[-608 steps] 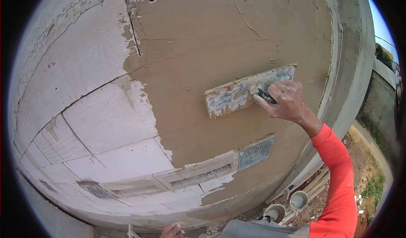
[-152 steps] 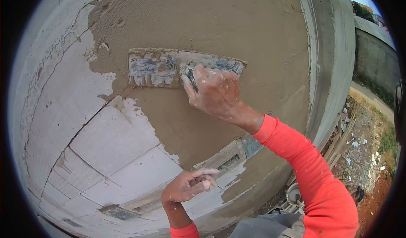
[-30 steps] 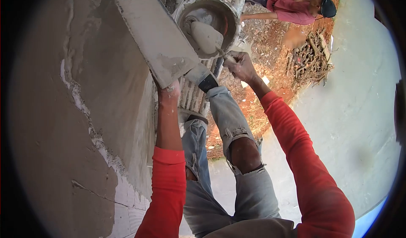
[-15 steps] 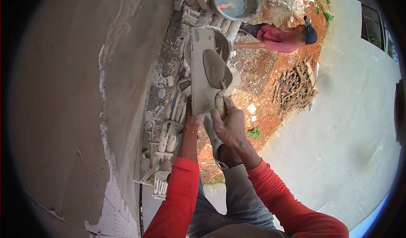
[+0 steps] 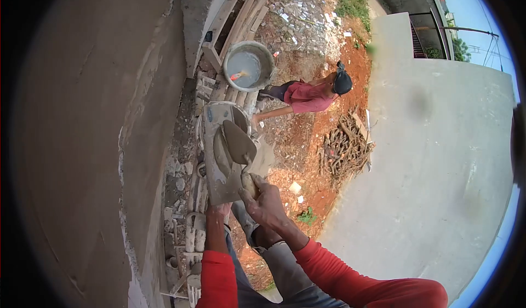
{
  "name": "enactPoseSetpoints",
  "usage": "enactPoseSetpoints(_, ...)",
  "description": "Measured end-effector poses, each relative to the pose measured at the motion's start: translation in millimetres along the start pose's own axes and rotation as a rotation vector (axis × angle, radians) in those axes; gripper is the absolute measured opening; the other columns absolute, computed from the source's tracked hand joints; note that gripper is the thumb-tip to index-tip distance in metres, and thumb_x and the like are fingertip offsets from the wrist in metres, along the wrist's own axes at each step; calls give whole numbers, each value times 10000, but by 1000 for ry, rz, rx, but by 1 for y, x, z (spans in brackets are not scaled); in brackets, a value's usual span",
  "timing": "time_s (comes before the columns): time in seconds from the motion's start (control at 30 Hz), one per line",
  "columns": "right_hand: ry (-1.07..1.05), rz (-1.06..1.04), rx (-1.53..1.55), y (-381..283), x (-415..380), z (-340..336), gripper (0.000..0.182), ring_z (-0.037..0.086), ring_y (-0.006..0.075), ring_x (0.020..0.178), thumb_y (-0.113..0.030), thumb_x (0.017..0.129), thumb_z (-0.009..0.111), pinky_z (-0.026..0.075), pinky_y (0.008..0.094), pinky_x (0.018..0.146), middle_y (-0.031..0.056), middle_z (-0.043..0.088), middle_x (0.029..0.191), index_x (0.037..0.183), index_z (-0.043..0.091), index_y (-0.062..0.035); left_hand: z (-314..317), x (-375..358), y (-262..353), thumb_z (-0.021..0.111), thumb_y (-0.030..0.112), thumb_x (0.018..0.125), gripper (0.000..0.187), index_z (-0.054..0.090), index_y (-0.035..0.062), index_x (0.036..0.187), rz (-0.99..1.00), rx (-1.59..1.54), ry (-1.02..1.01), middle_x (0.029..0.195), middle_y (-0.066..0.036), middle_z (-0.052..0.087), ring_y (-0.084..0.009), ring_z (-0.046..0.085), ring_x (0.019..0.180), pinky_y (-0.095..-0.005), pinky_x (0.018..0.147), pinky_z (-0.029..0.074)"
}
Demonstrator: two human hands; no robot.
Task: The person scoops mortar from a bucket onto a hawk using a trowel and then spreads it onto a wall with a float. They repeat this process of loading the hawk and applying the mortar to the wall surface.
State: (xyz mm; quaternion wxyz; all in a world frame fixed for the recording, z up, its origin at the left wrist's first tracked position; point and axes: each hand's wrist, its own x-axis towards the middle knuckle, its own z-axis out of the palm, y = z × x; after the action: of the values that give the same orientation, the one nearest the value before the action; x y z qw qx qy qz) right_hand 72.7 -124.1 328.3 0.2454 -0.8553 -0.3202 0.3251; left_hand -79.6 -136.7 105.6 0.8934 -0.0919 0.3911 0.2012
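My left hand (image 5: pixel 220 209) is closed at the near end of a mortar-smeared plasterer's hawk (image 5: pixel 226 191), its fingers mostly hidden beneath the board. A strip of wet mortar (image 5: pixel 221 153) lies along the board. In my right hand (image 5: pixel 267 203) is a pointed trowel (image 5: pixel 240 142), gripped by its handle. The trowel's blade is over the hawk, right beside the mortar. Partly covered by the hawk's far end is a bucket (image 5: pixel 241 116).
A plastered wall (image 5: pixel 82 133) rises on the left. Beyond the bucket stands a tub (image 5: pixel 268 61) of cloudy water. A person (image 5: pixel 309 97) in a pink shirt reaches toward the bucket. A branch pile (image 5: pixel 345 146) lies near the right-hand wall (image 5: pixel 416 160).
My view has shifted, so the scene sits lower and further left. The trowel blade has turned on the hawk, and a strip of mortar now shows beside it. Both hands keep their grip.
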Motion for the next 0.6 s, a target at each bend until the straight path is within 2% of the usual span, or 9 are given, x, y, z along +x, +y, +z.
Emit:
enactPoseSetpoints(0.03,-99,161,165,-4,8,-17,341,668,239,629,-211,954,656,513,338,569,147,697,824,1183,657,41,-11,-7,2,544,326,1068,442,517,151,1473,-20,96,41,1431,-81,593,-267,588,1294,-432,1059,521)
enactPoseSetpoints(0.1,-324,481,533,-17,21,-39,276,635,168,572,-208,968,649,477,297,493,91,675,788,1116,668,24,-81,6,-15,542,366,1064,457,522,168,1475,265,642,-68,1436,-69,592,-277,581,1300,-465,1079,498)
enactPoseSetpoints(0.17,-286,504,709,10,34,-35,220,597,121,530,-205,973,656,437,268,444,59,650,755,1039,667,5,-98,12,-2,537,404,1059,474,525,182,1478,296,625,-141,1437,-57,593,-287,572,1309,-492,1102,471)
enactPoseSetpoints(0.23,-211,500,843,32,51,-27,186,577,119,493,-191,966,669,429,271,412,48,627,696,904,643,-18,-104,-4,21,530,439,1054,493,524,194,1482,37,61,-183,1435,-44,597,-297,561,1319,-512,1128,439)
enactPoseSetpoints(0.3,-200,604,866,80,82,7,174,557,126,469,-173,963,653,430,274,412,44,613,668,889,641,-16,-108,-17,36,530,435,1053,497,521,196,1489,33,118,-97,1463,-46,578,-301,534,1350,-518,1149,413)
enactPoseSetpoints(0.43,-325,572,603,170,146,87,211,609,165,523,-195,950,642,474,320,426,72,651,711,876,688,-2,-101,-46,56,471,389,1084,578,350,147,1594,41,106,86,1583,-98,454,-313,441,1440,-530,1196,368)
enactPoseSetpoints(0.47,-310,598,569,172,153,97,228,623,177,544,-208,946,645,497,337,461,84,662,725,905,706,7,-119,-55,57,472,389,1083,583,343,146,1597,126,475,57,1585,-98,452,-312,436,1444,-524,1199,363)
enactPoseSetpoints(0.53,-274,636,499,169,161,106,279,652,200,586,-236,939,650,543,372,529,109,683,751,964,741,27,-159,-63,59,472,387,1082,589,334,143,1601,238,901,-94,1587,-97,449,-305,430,1451,-510,1206,354)
enactPoseSetpoints(0.6,-253,451,60,164,141,95,329,672,204,643,-259,935,651,573,388,634,130,700,784,1052,747,34,-165,-54,47,472,382,1082,591,335,132,1600,255,674,-371,1589,-94,449,-293,428,1454,-489,1212,348)
